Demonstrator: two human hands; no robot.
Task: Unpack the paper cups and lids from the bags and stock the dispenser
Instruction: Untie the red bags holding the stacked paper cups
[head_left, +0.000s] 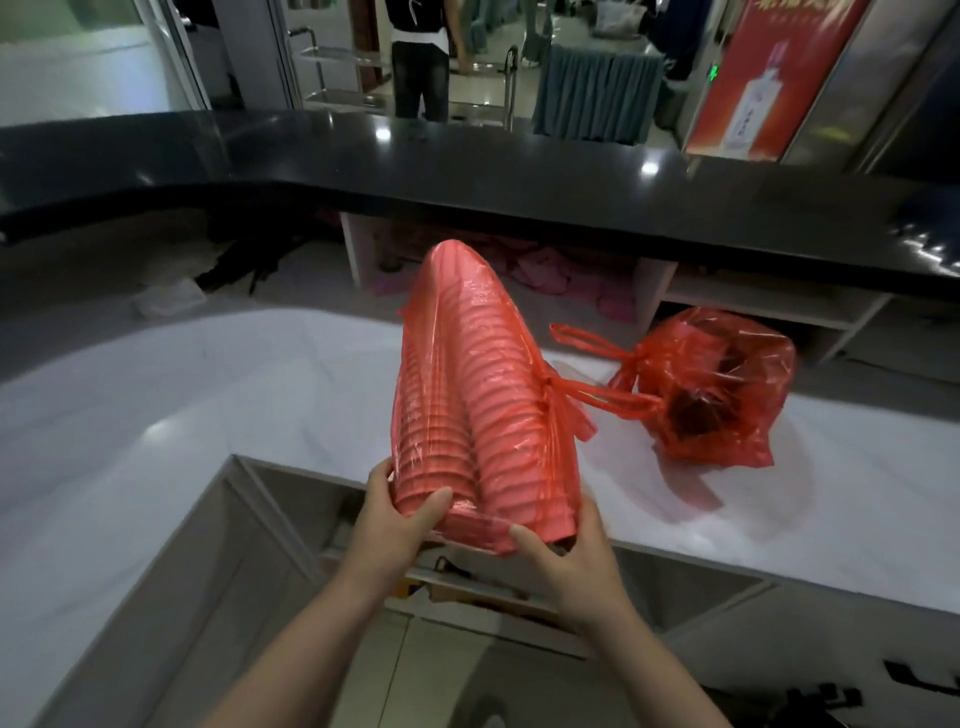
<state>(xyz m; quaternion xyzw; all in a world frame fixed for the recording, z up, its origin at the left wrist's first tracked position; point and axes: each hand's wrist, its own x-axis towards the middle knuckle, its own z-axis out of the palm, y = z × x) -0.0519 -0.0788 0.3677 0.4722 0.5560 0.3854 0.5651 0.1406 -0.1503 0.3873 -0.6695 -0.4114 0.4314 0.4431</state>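
Long red translucent plastic bag of two nested cup stacks (470, 415), knot still tied at its side, is held tilted above the white surface (208, 395). Left hand (395, 514) and right hand (566, 551) grip its near end, fingers curled underneath, likely to support the weight. Second knotted red bag (711, 387) lies just right of it, unopened.

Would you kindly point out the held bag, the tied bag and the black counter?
held bag (467, 395): head view, ribbed middle.
tied bag (727, 384): head view, bulging side.
black counter (467, 166): head view, bare top.
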